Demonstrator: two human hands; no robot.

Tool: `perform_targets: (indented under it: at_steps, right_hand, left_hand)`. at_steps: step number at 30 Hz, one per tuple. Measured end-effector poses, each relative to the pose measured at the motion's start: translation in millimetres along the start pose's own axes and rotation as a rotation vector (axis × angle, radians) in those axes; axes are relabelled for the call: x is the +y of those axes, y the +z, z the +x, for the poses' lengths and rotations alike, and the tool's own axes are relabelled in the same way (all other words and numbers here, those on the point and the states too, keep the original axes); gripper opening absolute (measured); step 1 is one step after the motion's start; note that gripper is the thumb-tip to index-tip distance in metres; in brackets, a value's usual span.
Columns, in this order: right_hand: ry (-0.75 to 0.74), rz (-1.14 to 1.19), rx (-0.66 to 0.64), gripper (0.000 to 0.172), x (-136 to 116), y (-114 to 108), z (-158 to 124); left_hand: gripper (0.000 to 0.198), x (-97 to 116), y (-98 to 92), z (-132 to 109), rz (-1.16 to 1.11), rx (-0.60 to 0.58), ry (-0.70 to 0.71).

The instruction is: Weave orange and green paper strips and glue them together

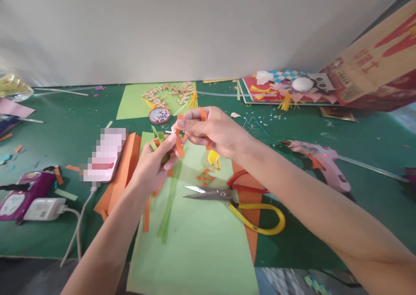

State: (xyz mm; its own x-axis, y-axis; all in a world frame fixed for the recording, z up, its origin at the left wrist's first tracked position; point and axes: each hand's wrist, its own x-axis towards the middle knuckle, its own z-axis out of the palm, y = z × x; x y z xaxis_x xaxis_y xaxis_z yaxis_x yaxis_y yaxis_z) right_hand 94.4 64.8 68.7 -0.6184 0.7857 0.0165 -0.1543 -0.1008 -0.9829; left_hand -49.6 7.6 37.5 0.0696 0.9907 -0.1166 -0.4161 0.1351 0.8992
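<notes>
Just above the light green paper sheet point(195, 238), both my hands meet, closed. My left hand point(164, 154) holds green paper strips point(158, 134) and orange ones, their ends hanging toward the sheet. Fingertips of my right hand point(212, 128) pinch an orange paper strip point(180, 146) against the left fingers. Another orange strip point(203, 114) runs through the right hand's fingers. A small white piece pokes out between the fingertips; its kind is unclear. Below lie partly open scissors point(224, 194) with red and yellow handles, a small orange woven piece point(205, 178) and a yellow curled piece point(213, 159).
A pink glue gun point(325, 162) lies right, its glue stick trailing. Left are a phone point(110, 156) on a cable, orange paper point(125, 173) and a white charger point(45, 209). Behind sit woven strips point(165, 93) and a bead dish point(159, 115). A paper bag point(373, 60) stands back right.
</notes>
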Motion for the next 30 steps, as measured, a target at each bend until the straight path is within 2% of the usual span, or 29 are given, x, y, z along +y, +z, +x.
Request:
perform_targets:
  at_steps: [9, 12, 15, 17, 19, 22, 25, 30]
  right_hand:
    - [-0.107, -0.234, 0.119, 0.026, -3, 0, -7]
    - [-0.170, -0.342, 0.197, 0.030, -6, -1, -13]
    - [-0.211, -0.354, 0.237, 0.031, -9, -4, -23]
    - [-0.191, -0.301, 0.165, 0.030, -11, -6, -31]
    - [-0.143, -0.274, 0.039, 0.030, -11, -7, -40]
    - [-0.075, -0.334, -0.091, 0.027, -9, -7, -52]
    - [-0.047, -0.418, -0.135, 0.021, -3, -7, -57]
    - [-0.022, -0.488, -0.158, 0.024, 6, -11, -59]
  left_hand:
    - [0.035, -2, -1.7, 1, 0.001, -0.001, 0.029]
    - [0.027, -3, -2.0, 2, 0.005, 0.061, 0.065]
    - [0.016, -3, -1.8, 2, 0.041, 0.158, 0.166]
    - [0.013, -3, -0.9, 2, 0.080, 0.215, 0.233]
    - [0.014, -3, 0.4, 2, 0.115, 0.257, 0.266]
    - [0.015, -3, 1.8, 0, 0.150, 0.278, 0.289]
    - [0.016, -2, 2.1, -1, 0.166, 0.270, 0.317]
    - [0.017, -1, 2.6, -3, 0.166, 0.253, 0.329]
